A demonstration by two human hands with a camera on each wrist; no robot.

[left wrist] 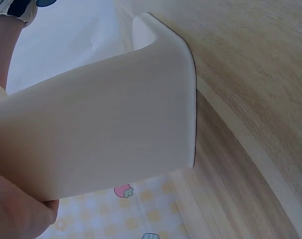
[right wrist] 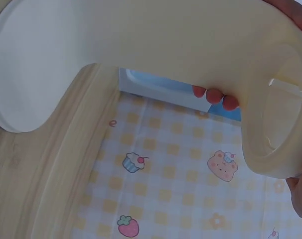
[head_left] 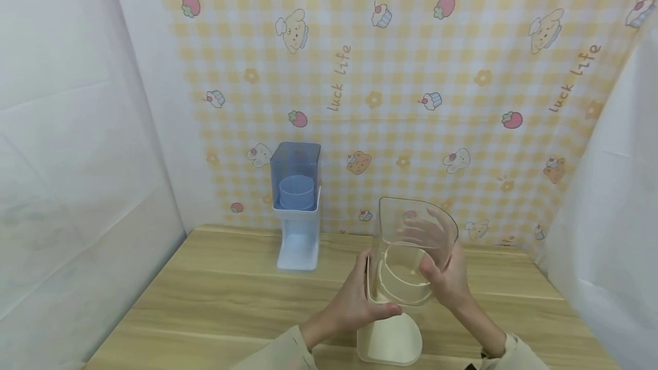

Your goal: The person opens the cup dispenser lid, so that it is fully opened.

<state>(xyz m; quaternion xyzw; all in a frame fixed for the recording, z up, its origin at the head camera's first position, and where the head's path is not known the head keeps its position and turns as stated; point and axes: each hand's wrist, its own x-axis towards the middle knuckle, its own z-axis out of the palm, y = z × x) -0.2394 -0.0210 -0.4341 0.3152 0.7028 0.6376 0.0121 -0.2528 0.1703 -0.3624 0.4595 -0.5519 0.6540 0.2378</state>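
Note:
In the head view a cream cup dispenser point(head_left: 390, 338) stands near the table's front edge. Its clear box-shaped top point(head_left: 411, 207) surrounds a round cream ring point(head_left: 403, 290). My left hand point(head_left: 349, 307) grips the dispenser's upper left side, thumb across the front below the box. Three left fingertips point(right wrist: 214, 95) show behind the cream body in the right wrist view. On the other side my right hand point(head_left: 452, 278) holds the clear box, its thumb at the front and its fingers seen through the plastic. From below, the right wrist view shows the round opening point(right wrist: 285, 109).
A blue cup dispenser point(head_left: 298, 244) with a translucent blue top stands at the back left of the wooden table point(head_left: 226, 301). Behind the table hangs a yellow checked cloth point(head_left: 329, 84). White sheets point(head_left: 67, 159) close off both sides.

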